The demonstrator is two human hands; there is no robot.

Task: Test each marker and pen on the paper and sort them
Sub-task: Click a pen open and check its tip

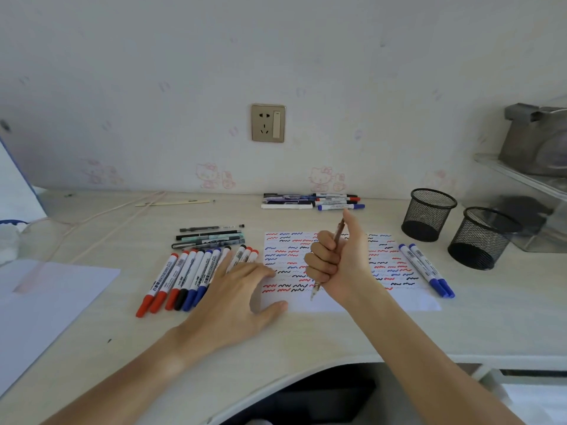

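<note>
A white test paper covered in red, blue and black squiggles lies at the middle of the desk. Above it my right hand grips a slim brown pen in a fist, thumb raised by its top end, clear tip pointing down over the paper's lower part. My left hand rests flat with spread fingers at the paper's left edge. A row of several whiteboard markers lies left of the paper, with several dark pens behind them. Two blue markers lie at the paper's right edge.
Two black mesh pen cups stand at the right. A further group of pens and markers lies by the wall. A blank sheet lies at the left, with a cable behind it and a clear shelf unit far right.
</note>
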